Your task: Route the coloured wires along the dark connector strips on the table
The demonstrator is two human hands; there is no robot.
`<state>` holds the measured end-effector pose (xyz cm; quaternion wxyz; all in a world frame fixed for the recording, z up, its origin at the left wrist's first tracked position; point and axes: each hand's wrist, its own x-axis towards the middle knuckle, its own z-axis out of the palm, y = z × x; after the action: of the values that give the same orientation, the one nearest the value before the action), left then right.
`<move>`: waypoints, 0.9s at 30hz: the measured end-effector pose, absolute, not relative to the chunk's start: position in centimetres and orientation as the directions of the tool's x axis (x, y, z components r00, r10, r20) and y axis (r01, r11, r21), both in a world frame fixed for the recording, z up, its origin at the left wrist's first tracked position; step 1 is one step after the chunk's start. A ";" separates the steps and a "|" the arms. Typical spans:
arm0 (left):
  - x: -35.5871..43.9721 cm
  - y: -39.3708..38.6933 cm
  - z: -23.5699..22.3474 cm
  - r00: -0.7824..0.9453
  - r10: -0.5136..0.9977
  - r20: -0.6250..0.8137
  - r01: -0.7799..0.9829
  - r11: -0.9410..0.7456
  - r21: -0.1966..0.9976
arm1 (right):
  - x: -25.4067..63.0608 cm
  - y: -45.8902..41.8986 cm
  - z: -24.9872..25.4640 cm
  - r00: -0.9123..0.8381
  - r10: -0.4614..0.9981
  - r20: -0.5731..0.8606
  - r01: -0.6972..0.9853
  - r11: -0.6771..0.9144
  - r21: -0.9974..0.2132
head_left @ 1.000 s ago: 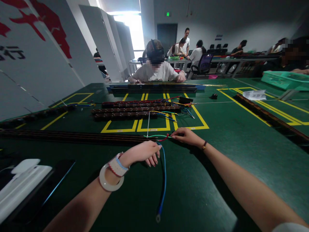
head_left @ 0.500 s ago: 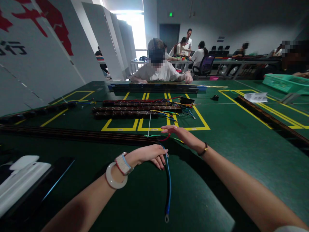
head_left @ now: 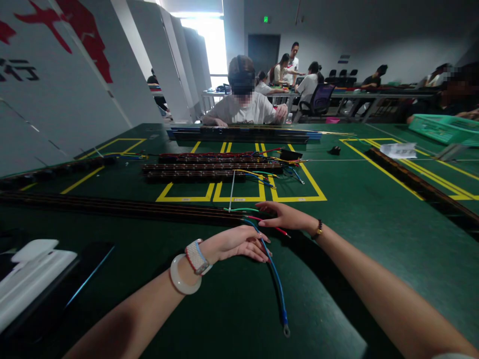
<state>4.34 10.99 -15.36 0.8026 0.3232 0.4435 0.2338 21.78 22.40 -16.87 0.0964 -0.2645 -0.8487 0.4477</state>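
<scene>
Blue wire point(head_left: 278, 277) against left hand point(head_left: 239, 242), red wire point(head_left: 282, 231) under right hand point(head_left: 290, 216)

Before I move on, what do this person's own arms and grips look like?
Left arm: white round bangle, pale textured band edged red and blue. Right arm: dark beaded bracelet with a gold-coloured bead, pale sleeve edge. The left grip and right grip are ungloved.

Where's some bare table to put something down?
There's bare green table between the right arm and the long dark bar at the far right. Another bare patch lies between the blue wire and the right arm. It's crowded around the left hand, right hand and red wire, and farther back by the pile of dark bars.
</scene>
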 end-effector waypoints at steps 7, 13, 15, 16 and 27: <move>4.9 10.9 -16.7 0.528 0.702 -0.478 -0.302 0.681 0.667 | 21.8 22.2 -16.4 -0.884 0.407 -0.231 0.416 0.457 -0.786; 5.4 10.9 -17.1 0.535 0.711 -0.455 -0.558 0.702 0.442 | 21.5 21.7 -16.5 -0.879 0.427 -0.210 0.421 0.494 -0.761; 5.6 10.9 -17.1 0.542 0.712 -0.446 -0.590 0.701 0.402 | 21.4 21.4 -16.3 -0.886 0.439 -0.150 0.411 0.594 -0.692; 5.6 10.9 -17.1 0.549 0.714 -0.435 -0.593 0.699 0.399 | 21.3 21.2 -16.2 -0.889 0.443 -0.115 0.405 0.644 -0.649; 6.6 10.9 -17.8 0.262 0.838 -0.479 -0.694 0.509 0.510 | 19.1 16.3 -14.7 -0.915 0.399 0.064 0.402 0.888 0.223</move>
<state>6.62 10.92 -17.85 0.7883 0.0986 0.3647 0.4856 19.14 16.31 -14.68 0.0080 -0.2062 -0.9715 -0.1163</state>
